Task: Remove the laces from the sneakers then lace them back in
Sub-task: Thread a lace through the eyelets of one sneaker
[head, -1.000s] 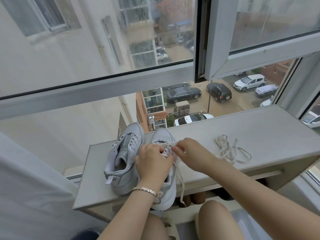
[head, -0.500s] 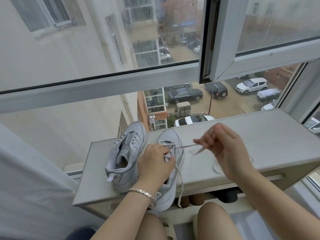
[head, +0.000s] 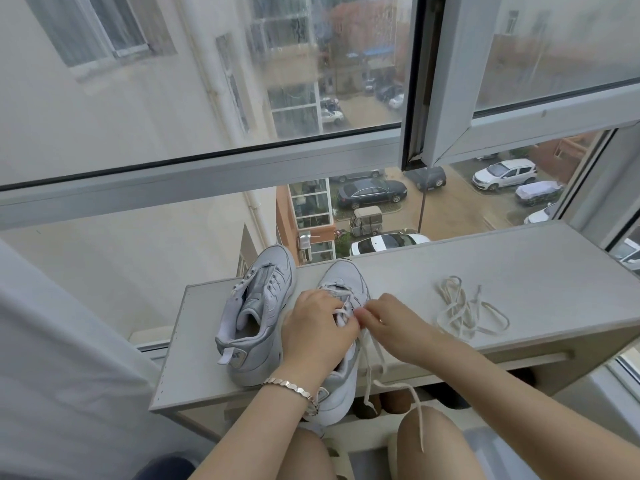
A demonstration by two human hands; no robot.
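Observation:
Two white sneakers stand side by side on a grey shelf (head: 519,271) under the window. The left sneaker (head: 256,317) has no lace. My left hand (head: 317,332) grips the tongue area of the right sneaker (head: 346,282). My right hand (head: 391,323) pinches that shoe's white lace (head: 374,372) at the eyelets, beside my left fingers. The lace's loose ends hang down over the shelf's front edge toward my knees. A second, removed lace (head: 464,310) lies in a loose tangle on the shelf to the right.
The right sneaker's heel overhangs the shelf's front edge. Window glass and frame rise directly behind the shelf, and an opened window sash (head: 450,81) hangs above right. A pale curtain (head: 52,358) sits at the left. Shoes sit in the shelf's compartment below.
My right hand, which had pulled the lace out to the right, has come back to the right sneaker's eyelets. The lace now hangs longer over the shelf edge. The left hand stayed on the shoe.

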